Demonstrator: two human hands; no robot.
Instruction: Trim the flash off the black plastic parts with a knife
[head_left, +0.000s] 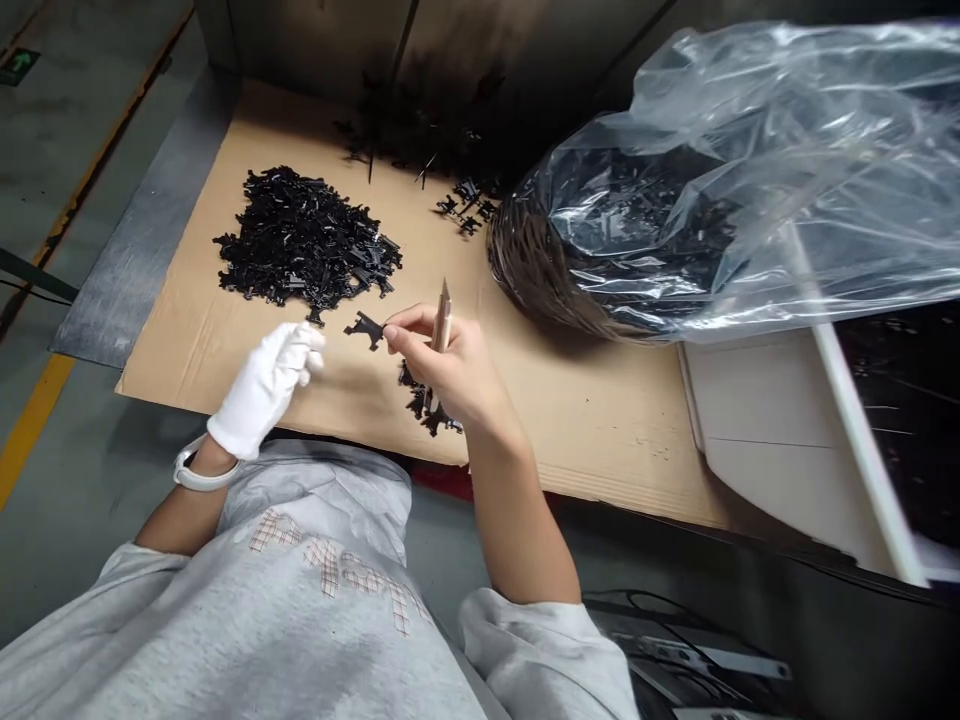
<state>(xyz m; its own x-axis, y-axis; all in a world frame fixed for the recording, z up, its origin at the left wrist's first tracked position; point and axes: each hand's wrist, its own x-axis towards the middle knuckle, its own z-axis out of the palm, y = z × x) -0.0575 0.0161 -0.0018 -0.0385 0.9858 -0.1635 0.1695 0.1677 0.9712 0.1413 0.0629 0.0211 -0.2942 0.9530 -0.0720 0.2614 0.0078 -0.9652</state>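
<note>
My right hand (457,370) pinches a small black plastic part (365,328) between thumb and index finger. A slim craft knife (443,315) is also in that hand, its pointed blade facing up and away. My left hand (274,385) wears a white glove; its fingers are loosely bent and slightly apart, and no object shows in them. Just beyond the gloved fingertips lies a big heap of similar black parts (300,240). Under my right hand sits a smaller group of black parts (431,405), partly covered by the hand and knife.
Cardboard (600,420) covers the bench. A large clear plastic bag (750,200) with black parts bulges at the right, beside a pale bin panel (780,430). Loose black pieces (469,205) lie toward the back, below a dark metal wall (450,60).
</note>
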